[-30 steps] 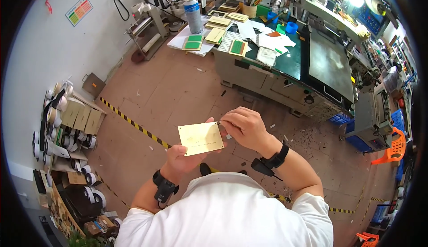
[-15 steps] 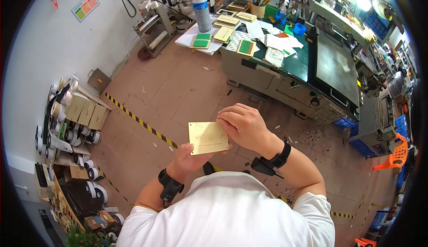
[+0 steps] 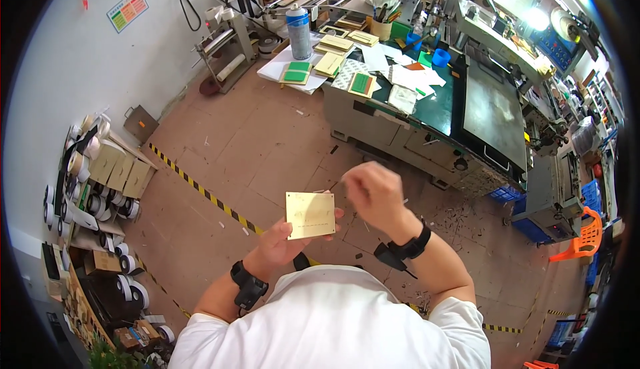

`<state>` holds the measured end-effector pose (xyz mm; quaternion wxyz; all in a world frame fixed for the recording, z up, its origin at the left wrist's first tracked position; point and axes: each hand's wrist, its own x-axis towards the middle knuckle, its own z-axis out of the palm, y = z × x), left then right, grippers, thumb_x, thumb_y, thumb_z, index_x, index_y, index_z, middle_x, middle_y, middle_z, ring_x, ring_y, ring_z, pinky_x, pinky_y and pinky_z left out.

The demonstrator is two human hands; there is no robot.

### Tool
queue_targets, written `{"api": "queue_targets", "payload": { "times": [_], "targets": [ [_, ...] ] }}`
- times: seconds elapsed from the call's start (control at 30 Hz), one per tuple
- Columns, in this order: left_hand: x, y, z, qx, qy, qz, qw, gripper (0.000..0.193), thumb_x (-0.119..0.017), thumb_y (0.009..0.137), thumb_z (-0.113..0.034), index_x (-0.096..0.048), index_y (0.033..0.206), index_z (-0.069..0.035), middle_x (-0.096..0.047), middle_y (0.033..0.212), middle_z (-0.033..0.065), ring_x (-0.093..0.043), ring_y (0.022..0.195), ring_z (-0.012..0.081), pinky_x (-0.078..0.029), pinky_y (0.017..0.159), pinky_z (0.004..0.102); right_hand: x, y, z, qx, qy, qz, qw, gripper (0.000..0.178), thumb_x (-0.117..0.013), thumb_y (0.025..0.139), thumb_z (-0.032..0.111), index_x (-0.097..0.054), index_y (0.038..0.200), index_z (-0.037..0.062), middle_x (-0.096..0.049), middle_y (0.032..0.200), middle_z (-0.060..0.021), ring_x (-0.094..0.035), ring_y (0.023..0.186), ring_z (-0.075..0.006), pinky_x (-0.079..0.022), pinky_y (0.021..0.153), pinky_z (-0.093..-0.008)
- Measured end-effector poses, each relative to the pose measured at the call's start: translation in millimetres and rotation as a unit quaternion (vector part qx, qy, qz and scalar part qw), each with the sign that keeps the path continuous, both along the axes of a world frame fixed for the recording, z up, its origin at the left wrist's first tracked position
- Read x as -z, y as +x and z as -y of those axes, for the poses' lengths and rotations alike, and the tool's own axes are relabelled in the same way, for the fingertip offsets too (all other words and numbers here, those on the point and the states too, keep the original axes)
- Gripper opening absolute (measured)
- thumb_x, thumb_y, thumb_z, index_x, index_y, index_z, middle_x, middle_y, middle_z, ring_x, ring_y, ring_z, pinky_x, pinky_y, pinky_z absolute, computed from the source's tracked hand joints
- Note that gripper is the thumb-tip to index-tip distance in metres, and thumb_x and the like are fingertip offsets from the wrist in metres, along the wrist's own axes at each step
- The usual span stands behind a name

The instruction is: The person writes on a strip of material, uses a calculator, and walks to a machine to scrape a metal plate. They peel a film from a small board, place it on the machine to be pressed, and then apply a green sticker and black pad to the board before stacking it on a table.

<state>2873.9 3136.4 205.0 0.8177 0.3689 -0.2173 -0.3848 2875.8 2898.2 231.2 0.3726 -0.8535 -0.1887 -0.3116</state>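
Note:
A pale yellow rectangular plate (image 3: 310, 216) with small holes near its corners lies face up in front of my chest. My left hand (image 3: 277, 241) grips it from below and the left side, with fingertips showing past its right edge. Up and to the right, apart from the plate, my right hand (image 3: 375, 192) is curled with its fingers drawn together, somewhat blurred. A thin dark sliver shows between the plate's top edge and those fingers; what they pinch, if anything, is too small to make out. Both wrists wear black strapped devices.
Ahead stands a machine table (image 3: 393, 129) with papers, green and yellow plates and a spray can (image 3: 299, 32). Shelves of tape rolls (image 3: 110, 202) line the left wall. Yellow-black tape (image 3: 200, 186) crosses the floor; scraps lie at right. An orange chair (image 3: 580, 236) stands far right.
My right hand has come off the plate's top right corner and moved up and right. The plate, still in my left hand, has shifted slightly down. The whole view has turned a little.

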Motion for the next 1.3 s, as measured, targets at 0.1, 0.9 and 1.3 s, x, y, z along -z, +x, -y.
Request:
{"api": "queue_targets", "payload": {
  "times": [0.1, 0.9, 1.3],
  "targets": [
    [0, 2, 2, 0.003, 0.018, -0.009, 1.000, 0.093, -0.052, 0.086, -0.065, -0.030, 0.153, -0.006, -0.048, 0.144, 0.0213, -0.056, 0.123, 0.0323, -0.045, 0.100, 0.0443, -14, 3, 1, 0.014, 0.019, 0.011, 1.000, 0.015, -0.070, 0.079, 0.006, -0.070, 0.094, 0.0035, -0.072, 0.090, -0.0090, -0.069, 0.074, -0.0255, -0.056, 0.065, -0.0346],
    [35, -4, -8, 0.090, 0.126, -0.044, 0.987, 0.076, -0.052, 0.092, -0.058, -0.042, 0.144, -0.004, -0.059, 0.133, 0.0187, -0.061, 0.116, 0.0279, -0.050, 0.093, 0.0395, -6, -7, -16, -0.135, -0.206, -0.113, 0.963, 0.012, -0.068, 0.083, 0.011, -0.070, 0.092, 0.0043, -0.070, 0.083, -0.0097, -0.067, 0.071, -0.0250, -0.054, 0.066, -0.0354],
    [36, 1, -10, 0.237, 0.017, -0.104, 0.966, 0.086, -0.058, 0.085, -0.061, -0.042, 0.145, -0.002, -0.058, 0.133, 0.0231, -0.062, 0.115, 0.0331, -0.050, 0.091, 0.0379, 14, 0, -3, -0.319, 0.170, -0.438, 0.823, 0.016, -0.077, 0.085, 0.014, -0.072, 0.092, 0.0007, -0.068, 0.076, -0.0032, -0.062, 0.069, -0.0095, -0.051, 0.064, -0.0243]
  ]
}}
